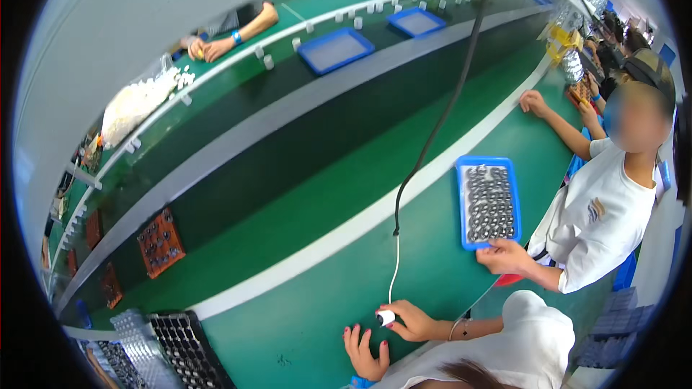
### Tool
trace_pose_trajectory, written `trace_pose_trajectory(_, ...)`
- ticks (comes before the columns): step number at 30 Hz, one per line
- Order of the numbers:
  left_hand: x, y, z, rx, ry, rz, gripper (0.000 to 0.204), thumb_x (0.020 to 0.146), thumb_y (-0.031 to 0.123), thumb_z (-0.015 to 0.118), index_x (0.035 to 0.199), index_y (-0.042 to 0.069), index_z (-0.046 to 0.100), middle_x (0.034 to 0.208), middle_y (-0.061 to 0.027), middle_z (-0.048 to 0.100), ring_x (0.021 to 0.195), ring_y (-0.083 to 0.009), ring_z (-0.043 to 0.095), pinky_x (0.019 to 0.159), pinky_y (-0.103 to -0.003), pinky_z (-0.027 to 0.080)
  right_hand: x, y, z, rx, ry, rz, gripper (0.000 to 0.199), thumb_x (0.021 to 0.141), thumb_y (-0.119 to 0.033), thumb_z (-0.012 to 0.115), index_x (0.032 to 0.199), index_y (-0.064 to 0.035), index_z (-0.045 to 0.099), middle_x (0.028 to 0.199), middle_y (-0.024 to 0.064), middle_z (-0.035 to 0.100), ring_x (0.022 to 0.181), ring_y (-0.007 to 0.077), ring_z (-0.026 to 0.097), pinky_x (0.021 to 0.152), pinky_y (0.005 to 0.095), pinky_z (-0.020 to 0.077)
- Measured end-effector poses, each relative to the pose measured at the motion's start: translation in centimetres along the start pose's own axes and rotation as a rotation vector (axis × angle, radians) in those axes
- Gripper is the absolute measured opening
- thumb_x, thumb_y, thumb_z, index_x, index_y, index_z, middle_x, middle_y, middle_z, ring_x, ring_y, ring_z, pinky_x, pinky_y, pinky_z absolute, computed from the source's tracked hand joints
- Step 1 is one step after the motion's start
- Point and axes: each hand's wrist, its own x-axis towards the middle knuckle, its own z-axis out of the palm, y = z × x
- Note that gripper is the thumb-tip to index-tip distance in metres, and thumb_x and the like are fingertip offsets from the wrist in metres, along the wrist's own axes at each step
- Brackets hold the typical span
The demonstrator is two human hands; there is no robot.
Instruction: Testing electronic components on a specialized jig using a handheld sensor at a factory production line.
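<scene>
On the green tabletop [288, 317] near the lower edge, my left hand [365, 354] lies with its fingers spread and nothing in them. A blue band sits at its wrist. Close beside it, my right hand [411, 321] has its fingers closed round a small white cylindrical device [386, 318] with a dark end. A thin white cord [396, 266] rises from the device and joins a thick black cable [441, 126] hanging from above. Small dark specks [283, 361] lie to the left of my left hand.
At right, a co-worker's hand [502, 256] touches a blue tray [459, 205] of dark round parts. Black compartment tray [189, 346] stands lower left. Beyond the white rail [317, 251], the belt carries a brown tray [161, 243] and blue trays [335, 68]. Another person's hands [205, 50] work opposite.
</scene>
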Motion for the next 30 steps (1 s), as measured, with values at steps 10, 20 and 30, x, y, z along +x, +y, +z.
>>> trace_pose_trajectory(10,0.8,2.8,0.7,0.017,0.114,-0.021,0.043,0.08,0.012,0.063,0.119,-0.001,0.05,0.134,-0.0232,0.042,0.127,-0.0453,0.035,0.104,-0.053,0.03,-0.6,-0.2,-1.5,0.073,0.021,-0.02,0.045,0.087,-0.009,0.06,0.128,-0.0028,0.042,0.111,0.018,0.054,0.097,0.0356,0.054,0.084,0.0413,0.0438)
trace_pose_trajectory(20,0.0,3.3,1.7,-0.224,0.343,-0.187,0.026,0.087,-0.001,0.05,0.113,-0.003,0.053,0.123,-0.0172,0.048,0.126,-0.0326,0.042,0.103,-0.042,0.035,-3.4,0.1,-1.0,0.176,0.216,-0.139,0.044,0.086,-0.005,0.058,0.127,0.0008,0.042,0.112,0.0174,0.058,0.098,0.03,0.059,0.086,0.0345,0.0464)
trace_pose_trajectory(30,18.7,4.4,2.5,-0.559,-0.136,-0.176,0.026,0.095,0.011,0.049,0.117,-0.001,0.056,0.112,-0.0122,0.052,0.079,-0.0165,0.061,0.055,-0.025,0.053,-0.2,-7.3,-6.5,0.446,0.483,-0.196,0.047,0.092,-0.014,0.054,0.13,-0.002,0.029,0.117,0.0197,0.054,0.106,0.0297,0.055,0.093,0.0448,0.0435)
